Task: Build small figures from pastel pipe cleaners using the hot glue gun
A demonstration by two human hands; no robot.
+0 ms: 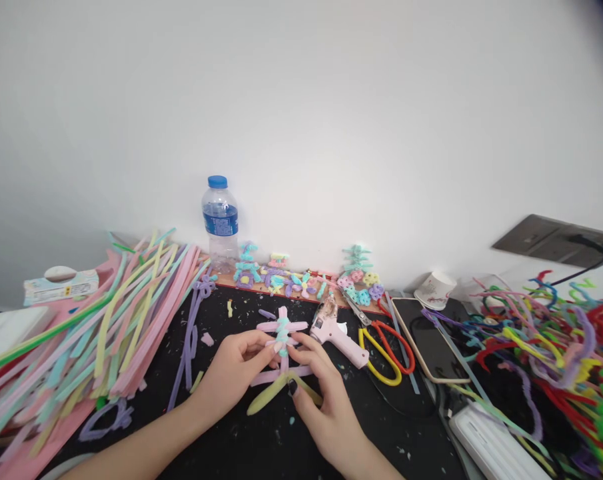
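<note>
One fuzzy, cross-barred pastel pipe-cleaner piece (282, 333)

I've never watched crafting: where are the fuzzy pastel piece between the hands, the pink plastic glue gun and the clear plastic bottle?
Fuzzy pastel piece (282, 335), head view: its mint-green wrapping.
Pink plastic glue gun (338, 336), head view: top of its handle.
Clear plastic bottle (220, 221), head view: its blue label.

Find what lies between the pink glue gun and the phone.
The head view shows scissors with yellow and red handles there, then a narrow pale strip nearer the phone.
</note>
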